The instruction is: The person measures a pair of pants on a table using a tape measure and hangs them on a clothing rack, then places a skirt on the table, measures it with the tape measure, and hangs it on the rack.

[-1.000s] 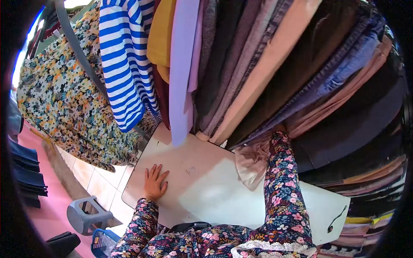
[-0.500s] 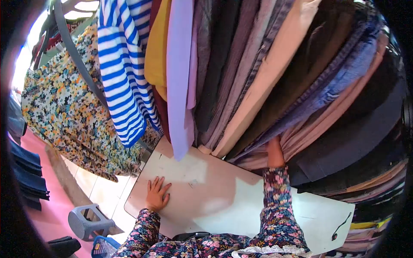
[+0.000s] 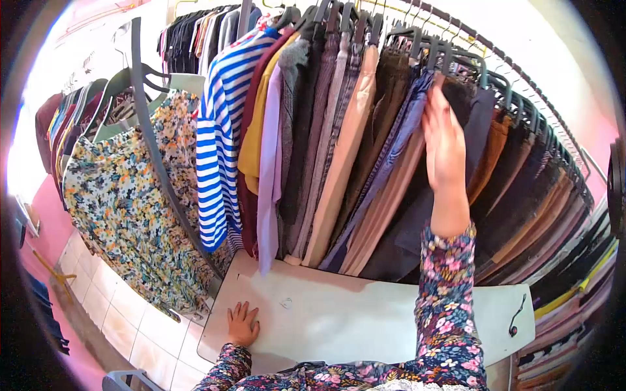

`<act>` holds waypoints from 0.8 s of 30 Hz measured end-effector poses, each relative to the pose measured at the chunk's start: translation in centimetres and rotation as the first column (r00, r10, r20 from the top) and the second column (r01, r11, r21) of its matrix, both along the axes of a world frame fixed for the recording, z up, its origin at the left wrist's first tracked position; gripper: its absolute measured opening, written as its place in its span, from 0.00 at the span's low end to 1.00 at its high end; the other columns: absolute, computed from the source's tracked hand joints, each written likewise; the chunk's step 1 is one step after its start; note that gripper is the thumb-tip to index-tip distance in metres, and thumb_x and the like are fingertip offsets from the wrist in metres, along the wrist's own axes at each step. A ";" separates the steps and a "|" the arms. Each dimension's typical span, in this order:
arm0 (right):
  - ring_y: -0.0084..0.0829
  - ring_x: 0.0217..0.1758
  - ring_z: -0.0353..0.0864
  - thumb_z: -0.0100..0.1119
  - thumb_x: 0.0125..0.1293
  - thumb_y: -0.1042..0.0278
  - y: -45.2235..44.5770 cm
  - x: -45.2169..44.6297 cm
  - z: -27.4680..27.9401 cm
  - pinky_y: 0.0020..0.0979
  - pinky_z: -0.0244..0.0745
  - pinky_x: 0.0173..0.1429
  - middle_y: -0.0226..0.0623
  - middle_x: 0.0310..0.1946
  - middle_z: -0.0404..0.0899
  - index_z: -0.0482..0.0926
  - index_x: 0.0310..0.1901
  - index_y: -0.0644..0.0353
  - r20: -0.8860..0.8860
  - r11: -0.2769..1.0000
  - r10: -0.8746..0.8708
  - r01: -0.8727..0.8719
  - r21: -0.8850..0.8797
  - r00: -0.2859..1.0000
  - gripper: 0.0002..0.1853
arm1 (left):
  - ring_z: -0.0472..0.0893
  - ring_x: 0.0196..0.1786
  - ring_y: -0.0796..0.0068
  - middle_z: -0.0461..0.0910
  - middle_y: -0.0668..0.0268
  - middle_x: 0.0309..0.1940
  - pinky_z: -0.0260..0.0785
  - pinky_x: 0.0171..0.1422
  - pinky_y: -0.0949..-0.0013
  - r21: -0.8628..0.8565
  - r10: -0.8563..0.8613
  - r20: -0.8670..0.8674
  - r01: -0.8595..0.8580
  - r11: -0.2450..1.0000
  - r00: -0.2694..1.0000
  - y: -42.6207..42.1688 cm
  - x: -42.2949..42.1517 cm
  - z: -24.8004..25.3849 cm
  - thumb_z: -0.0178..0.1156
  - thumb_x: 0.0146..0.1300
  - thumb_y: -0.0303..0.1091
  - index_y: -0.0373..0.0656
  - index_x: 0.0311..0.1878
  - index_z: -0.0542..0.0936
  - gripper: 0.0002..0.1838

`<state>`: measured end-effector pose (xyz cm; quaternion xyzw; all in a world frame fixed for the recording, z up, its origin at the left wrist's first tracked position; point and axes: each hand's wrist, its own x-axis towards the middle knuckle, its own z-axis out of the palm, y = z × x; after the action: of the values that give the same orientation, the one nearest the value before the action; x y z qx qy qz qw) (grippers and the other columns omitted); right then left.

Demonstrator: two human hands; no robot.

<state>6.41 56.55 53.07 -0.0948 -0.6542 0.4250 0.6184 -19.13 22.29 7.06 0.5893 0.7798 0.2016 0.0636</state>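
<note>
My left hand [image 3: 243, 324] lies flat on the left part of the white table [image 3: 352, 313], fingers spread and holding nothing. My right hand [image 3: 445, 146] is raised to the row of hanging clothes, its fingers stretched upward and close together near the hanger clips. It is over the upper part of the dusty-pink trousers [image 3: 385, 221], just right of the blue jeans [image 3: 390, 156]. Whether the fingertips press on the cloth I cannot tell. Dark trousers [image 3: 407, 231] hang on its other side. Farther left are beige trousers [image 3: 342, 163] and a lilac garment [image 3: 268, 202].
A blue-and-white striped top [image 3: 218, 169] and a floral garment [image 3: 130, 208] hang at the left, beside a grey post [image 3: 153, 156]. The hanging rail [image 3: 482, 42] curves across the top. A small black cord [image 3: 515, 319] lies on the table's right end. A grey stool [image 3: 130, 381] shows at the lower left.
My right hand has come up from low between the trousers to the top near the hangers. The view has tilted up, showing the rail. My left hand remains flat on the table.
</note>
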 end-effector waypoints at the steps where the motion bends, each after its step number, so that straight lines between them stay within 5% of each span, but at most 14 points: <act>1: 0.36 0.77 0.46 0.43 0.74 0.51 -0.1 -0.5 2.0 0.35 0.40 0.77 0.41 0.74 0.49 0.50 0.71 0.67 -0.020 0.999 -0.042 0.042 -0.012 0.999 0.34 | 0.56 0.72 0.52 0.62 0.58 0.67 0.39 0.73 0.38 0.005 0.001 0.001 -0.001 1.000 1.000 0.0 -0.1 -0.3 0.57 0.56 0.41 0.55 0.59 0.74 0.25; 5: 0.29 0.72 0.55 0.49 0.71 0.52 2.8 -2.2 6.9 0.32 0.44 0.74 0.38 0.69 0.59 0.60 0.67 0.66 -0.001 0.978 -0.120 0.118 -0.175 0.993 0.31 | 0.56 0.72 0.53 0.64 0.58 0.66 0.40 0.74 0.39 0.036 -0.002 0.005 0.001 0.999 1.000 -0.1 -0.4 -0.9 0.57 0.55 0.40 0.54 0.58 0.74 0.24; 8: 0.29 0.71 0.57 0.50 0.70 0.51 7.9 -2.4 8.2 0.31 0.48 0.72 0.41 0.66 0.63 0.64 0.65 0.65 0.015 0.949 -0.311 0.311 -0.044 0.950 0.30 | 0.56 0.72 0.53 0.64 0.58 0.66 0.39 0.74 0.40 0.072 -0.008 0.007 0.008 0.997 1.000 -0.2 -0.4 -0.6 0.57 0.55 0.40 0.54 0.58 0.74 0.24; 10: 0.29 0.62 0.67 0.51 0.67 0.52 4.1 -4.3 9.7 0.29 0.57 0.65 0.41 0.56 0.73 0.74 0.57 0.64 0.048 0.864 -0.441 0.438 -0.248 0.896 0.25 | 0.57 0.70 0.52 0.64 0.57 0.65 0.39 0.73 0.38 0.081 -0.006 0.027 0.004 0.997 1.000 -0.1 -0.4 -0.5 0.56 0.54 0.39 0.52 0.56 0.75 0.23; 11: 0.29 0.62 0.67 0.51 0.67 0.52 4.1 -4.4 10.2 0.29 0.57 0.65 0.41 0.56 0.73 0.74 0.57 0.64 0.045 0.865 -0.443 0.440 -0.240 0.895 0.25 | 0.57 0.70 0.52 0.64 0.57 0.65 0.39 0.73 0.38 0.089 -0.008 0.028 0.006 0.996 1.000 -0.1 -0.4 -0.3 0.56 0.54 0.39 0.52 0.56 0.75 0.23; 13: 0.29 0.50 0.72 0.50 0.65 0.55 6.0 -3.8 11.3 0.30 0.62 0.56 0.36 0.45 0.79 0.80 0.45 0.63 0.309 0.802 -0.521 0.580 -0.144 0.796 0.20 | 0.57 0.70 0.52 0.64 0.57 0.65 0.39 0.74 0.38 0.087 -0.008 -0.003 0.008 0.996 1.000 -0.2 -0.3 0.1 0.55 0.54 0.39 0.52 0.56 0.75 0.23; 14: 0.31 0.33 0.76 0.52 0.60 0.56 8.3 -3.8 11.1 0.35 0.65 0.39 0.38 0.30 0.80 0.80 0.30 0.66 0.230 0.789 -0.582 0.610 -0.069 0.780 0.19 | 0.57 0.70 0.52 0.64 0.57 0.65 0.39 0.74 0.38 0.095 -0.010 -0.001 0.010 0.995 1.000 -0.2 -0.4 -0.1 0.55 0.54 0.39 0.52 0.56 0.75 0.23; 15: 0.31 0.33 0.76 0.52 0.60 0.56 8.3 -3.7 11.3 0.35 0.65 0.39 0.38 0.30 0.80 0.80 0.30 0.66 0.228 0.789 -0.585 0.611 -0.061 0.779 0.19 | 0.57 0.70 0.52 0.64 0.57 0.66 0.39 0.74 0.38 0.093 -0.008 -0.001 0.008 0.996 1.000 -0.2 -0.4 -0.3 0.55 0.55 0.39 0.52 0.56 0.75 0.23; 19: 0.37 0.30 0.79 0.52 0.63 0.56 8.3 -4.1 11.9 0.38 0.69 0.36 0.44 0.29 0.80 0.80 0.32 0.69 0.336 0.642 -0.737 0.762 0.079 0.586 0.20 | 0.57 0.71 0.53 0.66 0.57 0.64 0.38 0.74 0.39 0.094 0.000 0.012 -0.001 0.996 1.000 -0.1 -0.6 0.0 0.57 0.53 0.41 0.53 0.55 0.76 0.23; 22: 0.39 0.35 0.83 0.58 0.65 0.58 9.2 -4.8 11.8 0.39 0.75 0.39 0.45 0.27 0.82 0.82 0.33 0.69 0.248 0.341 -0.920 0.930 0.135 0.302 0.17 | 0.57 0.70 0.52 0.66 0.56 0.64 0.38 0.73 0.38 0.113 -0.012 0.007 0.011 0.994 1.000 -0.2 -0.7 -0.2 0.57 0.53 0.41 0.52 0.55 0.76 0.24; 23: 0.39 0.35 0.83 0.58 0.65 0.58 9.6 -4.6 11.6 0.39 0.75 0.39 0.45 0.27 0.82 0.82 0.33 0.69 0.246 0.341 -0.921 0.930 0.139 0.301 0.17 | 0.57 0.70 0.52 0.66 0.56 0.64 0.38 0.73 0.38 0.117 -0.012 0.010 0.011 0.993 1.000 -0.3 -0.7 -0.3 0.57 0.53 0.41 0.52 0.55 0.76 0.24; 24: 0.38 0.32 0.83 0.58 0.65 0.60 9.4 -4.7 11.4 0.38 0.75 0.36 0.44 0.27 0.82 0.82 0.33 0.70 0.129 0.516 -0.852 0.855 0.050 0.507 0.17 | 0.57 0.71 0.52 0.66 0.56 0.64 0.38 0.73 0.38 0.114 -0.012 0.018 0.010 0.993 1.000 -0.3 -0.7 -0.3 0.57 0.53 0.41 0.52 0.55 0.76 0.23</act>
<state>1.66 65.92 64.51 -0.4395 -0.5593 0.0648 0.6999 -19.81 21.98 6.79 0.5943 0.7632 0.2507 0.0382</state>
